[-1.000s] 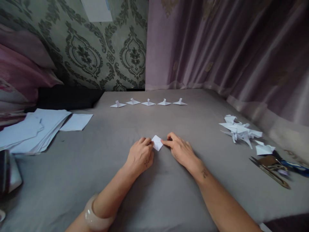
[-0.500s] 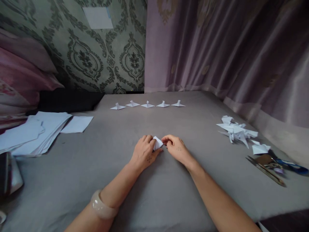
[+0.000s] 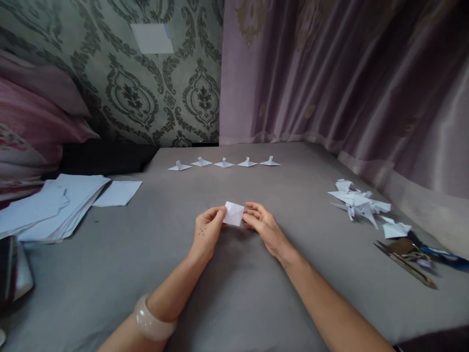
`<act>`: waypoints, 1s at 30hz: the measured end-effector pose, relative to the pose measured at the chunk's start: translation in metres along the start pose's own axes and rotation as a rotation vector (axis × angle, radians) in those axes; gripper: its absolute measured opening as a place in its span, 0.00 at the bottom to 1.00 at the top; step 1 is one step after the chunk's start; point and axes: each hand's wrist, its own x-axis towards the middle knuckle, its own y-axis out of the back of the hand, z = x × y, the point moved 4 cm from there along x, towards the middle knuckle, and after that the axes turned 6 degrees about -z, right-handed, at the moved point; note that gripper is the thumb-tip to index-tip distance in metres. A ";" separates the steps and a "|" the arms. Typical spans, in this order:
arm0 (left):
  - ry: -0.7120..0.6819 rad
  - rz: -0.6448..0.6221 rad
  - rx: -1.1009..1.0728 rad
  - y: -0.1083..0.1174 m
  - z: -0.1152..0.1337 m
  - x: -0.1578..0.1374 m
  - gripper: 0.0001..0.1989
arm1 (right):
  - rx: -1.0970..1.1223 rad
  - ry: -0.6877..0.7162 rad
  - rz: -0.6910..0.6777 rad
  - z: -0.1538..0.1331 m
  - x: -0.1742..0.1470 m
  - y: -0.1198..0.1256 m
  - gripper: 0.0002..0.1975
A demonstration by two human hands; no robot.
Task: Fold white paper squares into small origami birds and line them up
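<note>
A small folded square of white paper (image 3: 233, 214) is held up just over the grey cloth in front of me. My left hand (image 3: 208, 229) pinches its left edge, thumb on the near face and the other fingers mostly hidden behind. At the right edge is my right hand (image 3: 266, 229), its fingers spread and slightly curled. The tips come close to the paper there; whether they touch it I cannot tell. Further back stands a row of several folded white paper figures (image 3: 223, 163), each with a small upright part.
Stacked white paper sheets (image 3: 73, 195) lie at the left beside a smaller paper pile (image 3: 117, 192). On the right are a heap of folded paper pieces (image 3: 361, 201), scissors (image 3: 406, 264) and a blue-handled tool (image 3: 449, 256). A patterned wall (image 3: 164, 88) and purple curtain (image 3: 286, 73) border the back.
The folded paper has been lifted off the cloth and turned to show a flat square face. My left hand has rotated from pressing on it to pinching its left edge; my right fingers have spread.
</note>
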 end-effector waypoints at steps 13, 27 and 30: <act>0.098 -0.198 -0.025 -0.004 -0.009 0.003 0.17 | -0.284 0.083 -0.080 0.013 0.008 0.009 0.15; -0.341 -0.481 0.722 0.003 0.002 -0.001 0.16 | -1.090 0.357 -0.182 -0.005 -0.012 -0.001 0.15; -0.308 -0.585 0.698 0.009 0.003 -0.001 0.20 | -1.115 0.333 -0.223 -0.008 -0.016 -0.001 0.14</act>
